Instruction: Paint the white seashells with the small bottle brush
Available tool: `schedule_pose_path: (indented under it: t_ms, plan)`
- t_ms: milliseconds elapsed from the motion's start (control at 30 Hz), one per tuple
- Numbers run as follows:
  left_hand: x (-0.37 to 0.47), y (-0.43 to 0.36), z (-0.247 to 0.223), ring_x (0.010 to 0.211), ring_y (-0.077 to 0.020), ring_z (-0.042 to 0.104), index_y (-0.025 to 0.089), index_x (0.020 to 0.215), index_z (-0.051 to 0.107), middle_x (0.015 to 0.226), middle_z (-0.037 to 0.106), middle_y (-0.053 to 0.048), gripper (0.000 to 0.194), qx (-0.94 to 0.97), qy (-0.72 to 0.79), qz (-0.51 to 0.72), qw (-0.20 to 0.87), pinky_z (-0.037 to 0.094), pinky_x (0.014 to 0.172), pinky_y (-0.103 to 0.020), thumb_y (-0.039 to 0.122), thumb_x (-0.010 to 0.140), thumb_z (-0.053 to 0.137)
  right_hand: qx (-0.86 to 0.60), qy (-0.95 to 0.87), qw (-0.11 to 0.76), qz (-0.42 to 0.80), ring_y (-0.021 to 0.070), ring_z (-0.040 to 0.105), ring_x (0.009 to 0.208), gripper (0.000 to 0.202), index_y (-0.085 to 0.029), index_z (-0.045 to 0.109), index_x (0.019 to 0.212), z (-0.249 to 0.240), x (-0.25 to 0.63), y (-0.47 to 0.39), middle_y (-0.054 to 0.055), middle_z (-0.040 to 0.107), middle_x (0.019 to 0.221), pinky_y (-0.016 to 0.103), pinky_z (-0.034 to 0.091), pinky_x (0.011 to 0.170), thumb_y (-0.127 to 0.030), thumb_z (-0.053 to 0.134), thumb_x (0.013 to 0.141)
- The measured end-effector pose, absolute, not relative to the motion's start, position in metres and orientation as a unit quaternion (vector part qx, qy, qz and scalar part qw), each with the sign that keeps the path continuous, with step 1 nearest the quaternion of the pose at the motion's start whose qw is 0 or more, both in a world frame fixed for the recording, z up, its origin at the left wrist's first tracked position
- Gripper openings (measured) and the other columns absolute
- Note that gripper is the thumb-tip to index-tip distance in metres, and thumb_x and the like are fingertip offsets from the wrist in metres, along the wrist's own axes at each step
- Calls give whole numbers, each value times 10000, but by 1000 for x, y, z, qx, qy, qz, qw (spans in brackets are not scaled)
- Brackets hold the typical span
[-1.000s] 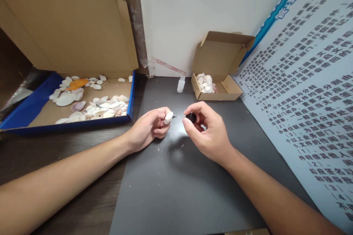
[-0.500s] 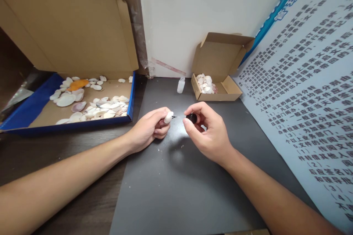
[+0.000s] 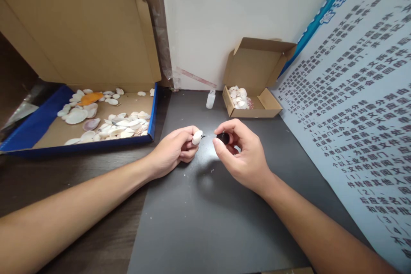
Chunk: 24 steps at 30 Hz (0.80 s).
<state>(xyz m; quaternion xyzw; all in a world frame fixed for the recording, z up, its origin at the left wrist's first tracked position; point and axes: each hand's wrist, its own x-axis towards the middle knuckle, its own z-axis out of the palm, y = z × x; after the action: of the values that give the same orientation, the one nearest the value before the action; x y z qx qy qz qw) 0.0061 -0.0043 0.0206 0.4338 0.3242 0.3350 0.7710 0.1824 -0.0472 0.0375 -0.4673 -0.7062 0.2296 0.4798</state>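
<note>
My left hand (image 3: 180, 147) pinches a small white seashell (image 3: 197, 137) between thumb and fingers, just above the dark mat. Facing it from the right, my right hand (image 3: 242, 150) grips a round black cap (image 3: 223, 138) with its fingertips. A short thin dark tip (image 3: 203, 136) shows at the shell's right edge, in line with the cap; whether a stem joins the two is too faint to tell. Behind the hands, a small clear bottle (image 3: 210, 100) with whitish contents stands upright and uncapped on the mat.
At left lies an open blue-edged cardboard box (image 3: 105, 144) with many shells and an orange piece (image 3: 90, 99). A smaller open carton (image 3: 257, 114) holding shells stands at the back right. Printed sheet (image 3: 359, 107) leans along the right side. White specks dot the dark mat (image 3: 180, 231).
The shell in my left hand has turned slightly and shows more of its white face. The right hand and the black cap have hardly moved.
</note>
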Motion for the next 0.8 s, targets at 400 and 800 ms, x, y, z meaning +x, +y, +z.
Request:
schedule_pose_path:
  t_ms: [400,800]
  plan:
    - [4,-4,16,440,-43,229,172,705,460,568,320,76,201,440,301,337,776,142,452,-204,269,843,568,-471,-706,478,227,67,359,496,88,-215,576,887,37,184,-47,-68,380,668,225,328,452,-171,609,819]
    - [3,-4,19,451,-25,289,149,780,521,604,443,48,222,421,303,332,788,171,444,-162,304,839,669,-491,-665,506,247,96,368,522,75,-230,569,896,37,187,-43,-64,381,634,245,345,478,-227,621,843]
